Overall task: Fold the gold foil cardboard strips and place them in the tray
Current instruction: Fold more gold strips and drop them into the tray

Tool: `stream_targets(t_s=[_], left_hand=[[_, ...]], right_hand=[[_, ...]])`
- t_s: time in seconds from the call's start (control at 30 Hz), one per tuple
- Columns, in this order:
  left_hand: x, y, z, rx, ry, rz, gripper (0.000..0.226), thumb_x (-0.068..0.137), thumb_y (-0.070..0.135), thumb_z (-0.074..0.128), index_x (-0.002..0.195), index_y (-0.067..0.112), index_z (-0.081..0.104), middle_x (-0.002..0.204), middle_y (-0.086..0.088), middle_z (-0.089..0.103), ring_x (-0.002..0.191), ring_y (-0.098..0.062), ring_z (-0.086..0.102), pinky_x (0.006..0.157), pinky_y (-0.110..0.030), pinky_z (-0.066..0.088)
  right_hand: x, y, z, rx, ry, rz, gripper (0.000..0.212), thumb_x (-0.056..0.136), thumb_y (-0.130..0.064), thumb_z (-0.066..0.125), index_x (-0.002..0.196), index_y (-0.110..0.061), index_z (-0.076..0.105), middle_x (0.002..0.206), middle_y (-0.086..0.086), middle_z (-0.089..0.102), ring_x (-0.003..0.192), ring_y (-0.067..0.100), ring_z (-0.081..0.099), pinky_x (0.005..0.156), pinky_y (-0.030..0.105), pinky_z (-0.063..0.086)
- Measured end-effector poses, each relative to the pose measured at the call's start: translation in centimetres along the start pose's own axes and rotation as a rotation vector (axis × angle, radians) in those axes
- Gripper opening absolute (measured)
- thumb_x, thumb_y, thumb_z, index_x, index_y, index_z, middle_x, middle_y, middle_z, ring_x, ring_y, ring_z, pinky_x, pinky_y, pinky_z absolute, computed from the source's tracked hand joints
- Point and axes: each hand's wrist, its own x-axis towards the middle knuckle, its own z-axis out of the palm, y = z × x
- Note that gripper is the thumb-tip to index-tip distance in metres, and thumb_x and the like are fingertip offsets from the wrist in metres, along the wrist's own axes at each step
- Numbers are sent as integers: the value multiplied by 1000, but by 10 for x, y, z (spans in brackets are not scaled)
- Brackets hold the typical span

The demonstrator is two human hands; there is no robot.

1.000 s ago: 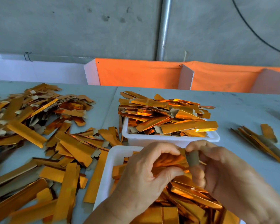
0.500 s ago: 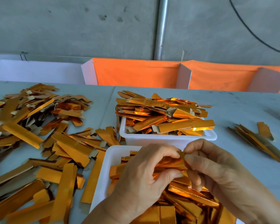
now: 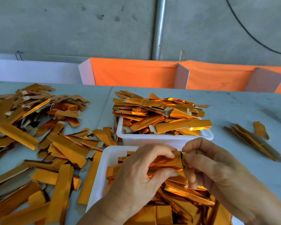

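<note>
Since a second ago, the grey flap that was standing up at the right end of the held strip [image 3: 166,162] is no longer showing; that end is now lying folded over under the right hand's fingertips, and both hands are sitting a little lower in the frame. The left hand [image 3: 136,177] is curling around the strip at lower centre, thumb underneath and fingers over the top. The right hand [image 3: 206,166] is pinching the strip's right end between thumb and forefinger. The strip is being held just above the near white tray [image 3: 102,169], which is lying at the bottom centre and holding many gold strips. Directly behind it, at centre frame, the far white tray [image 3: 152,139] is standing heaped with folded strips. Loose flat strips [image 3: 39,140] are lying spread across the left half of the grey table [image 3: 242,111], and a small bundle of strips [image 3: 251,140] is lying at the right edge. Orange dividers [image 3: 133,73] are standing along the table's back.
</note>
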Motion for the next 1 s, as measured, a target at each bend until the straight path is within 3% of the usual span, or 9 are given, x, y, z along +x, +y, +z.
stream_targets(t_s=[0.1,0.23,0.43,0.53,0.6,0.73,0.9,1.0], left_hand=[[0,1,0,16,1,19,30,80,51,57,106,38,53,114,18,60,108,-4,58,86,-25,52],[1,2,1,121,29,127,24,83,43,59,105,33,53,108,16,60,102,-4,59,83,-24,51],[4,-1,3,281,62,262,23,84,37,59,104,26,57,109,13,63,103,-2,56,86,-23,50],[4,-2,2,275,72,277,22,83,35,61,102,23,61,107,10,65,103,-4,57,86,-25,50],[4,-1,2,241,70,265,22,83,35,61,102,23,62,108,10,65,104,-3,58,85,-25,51],[3,1,0,126,42,198,23,83,36,63,103,26,61,110,14,63,103,-3,59,84,-25,52],[2,3,-1,35,-3,137,23,83,39,63,104,28,62,110,16,63,102,-4,61,84,-23,52],[3,3,-2,-27,-16,117,22,84,37,64,104,29,62,110,16,64,100,-5,63,82,-23,52]], right_hand=[[-1,1,1,-18,30,-10,15,67,-12,67,81,-9,64,57,15,55,45,22,51,44,23,46],[0,7,0,-66,92,-45,7,86,1,58,88,-5,60,56,15,56,44,22,51,44,23,45],[0,10,-1,-212,123,-120,11,88,-1,60,85,-12,59,56,14,57,45,22,53,48,22,46],[0,8,-3,-253,46,-158,11,84,-15,67,79,-21,60,58,10,58,48,20,54,52,22,48],[-2,5,-7,-199,-30,-148,12,74,-21,72,81,-19,61,62,11,58,49,22,55,53,23,48],[-2,9,-14,92,-141,-83,41,60,-27,88,89,-9,65,66,12,53,46,20,52,46,25,47],[1,16,-13,221,-152,-42,45,54,-27,92,89,-10,69,60,3,47,43,13,45,41,22,41],[3,18,-13,254,-180,11,45,56,-26,92,92,-10,71,63,6,44,46,13,46,43,23,42]])
